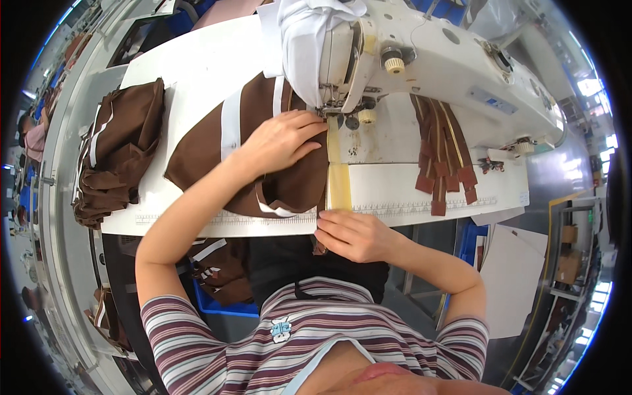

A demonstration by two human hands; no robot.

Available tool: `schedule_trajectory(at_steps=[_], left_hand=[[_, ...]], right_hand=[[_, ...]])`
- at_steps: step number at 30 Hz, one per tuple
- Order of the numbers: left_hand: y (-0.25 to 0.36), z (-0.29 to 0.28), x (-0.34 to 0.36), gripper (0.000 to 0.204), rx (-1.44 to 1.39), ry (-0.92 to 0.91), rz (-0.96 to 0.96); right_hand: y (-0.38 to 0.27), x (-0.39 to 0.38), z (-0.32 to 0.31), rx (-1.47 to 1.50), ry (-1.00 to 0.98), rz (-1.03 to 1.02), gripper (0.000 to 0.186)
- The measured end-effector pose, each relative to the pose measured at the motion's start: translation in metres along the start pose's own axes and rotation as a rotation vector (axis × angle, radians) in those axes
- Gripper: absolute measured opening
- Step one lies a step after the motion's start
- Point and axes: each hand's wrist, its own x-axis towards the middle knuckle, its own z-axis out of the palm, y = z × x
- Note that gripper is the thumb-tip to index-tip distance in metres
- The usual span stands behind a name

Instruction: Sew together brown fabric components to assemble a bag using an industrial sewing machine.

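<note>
Fingers of the left hand (282, 141) lie extended on the cloth, tips just beside the presser foot (333, 108), the thumb apart from them and nothing visibly pinched. Fingers of the right hand (357, 238) are closed in a pinch on a narrow brown strip (322, 203) at the table's front edge, its lower end hanging over.

The step in hand looks to be guiding the strip and the edge of a brown fabric panel (201, 150) together under the foot. Feeding on would call for light tension from the right hand, edges kept level, and left fingertips clear of the needle.

From the left, a folded pile of brown cloth (128, 125) with white bands sits on the worktable (201, 52), apart from the panel. The panel, banded in pale fabric, lies under the left hand, its front part folded up; that fold could catch or drag. White cloth (303, 56) hangs against the head of the sewing machine (454, 62), close over the stitching area, and the needle itself cannot be made out. A yellow tape (340, 187) runs along the table just right of the strip. Farther right, brown zipper strips (440, 135) with reddish-brown end tabs lie well apart from the seam, then a small dark-and-red item (491, 165), too small to identify.
</note>
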Motion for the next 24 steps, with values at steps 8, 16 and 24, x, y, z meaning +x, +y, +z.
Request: schedule_trajectory(at_steps=[8,16,24], left_hand=[[0.016,0.008,-0.013,0.034,0.018,0.003,-0.139],[0.012,0.011,-0.010,0.034,0.046,0.011,-0.082],[0.003,0.012,-0.007,0.029,0.082,0.041,-0.011]], right_hand=[[0.002,-0.007,-0.004,0.060,0.026,-0.036,0.022],[0.002,-0.011,-0.009,0.021,0.009,-0.008,0.021],[0.006,-0.012,-0.015,0.040,-0.001,-0.033,0.021]])
